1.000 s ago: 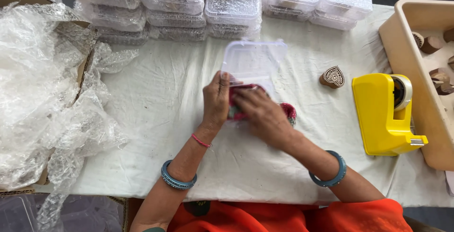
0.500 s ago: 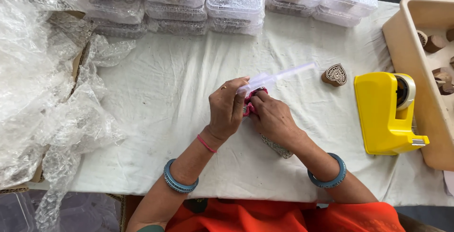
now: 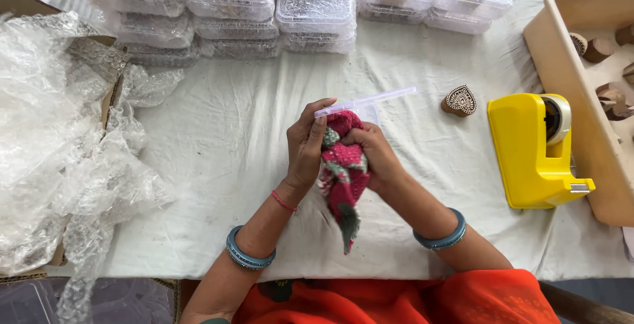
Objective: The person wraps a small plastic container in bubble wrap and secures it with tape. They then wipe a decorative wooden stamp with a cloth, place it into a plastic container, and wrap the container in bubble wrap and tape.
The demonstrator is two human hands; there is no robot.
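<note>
Left hand pinching clear box, right hand gripping red cloth; yellow tape dispenser nearby

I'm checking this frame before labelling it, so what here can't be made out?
Head view:
- Clear box: edge-on, its inside hidden by the left hand and red cloth.
- Right hand: fingertips buried in the cloth.
- Stacked containers: contents blurred behind lids.
- Beige tray: cut off at the right edge.

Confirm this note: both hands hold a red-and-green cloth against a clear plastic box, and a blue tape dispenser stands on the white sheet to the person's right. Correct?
Not quite. The head view shows the tape dispenser is yellow, not blue. The rest holds: left hand and right hand hold the red-and-green cloth against the clear plastic box, over the white sheet.
</note>
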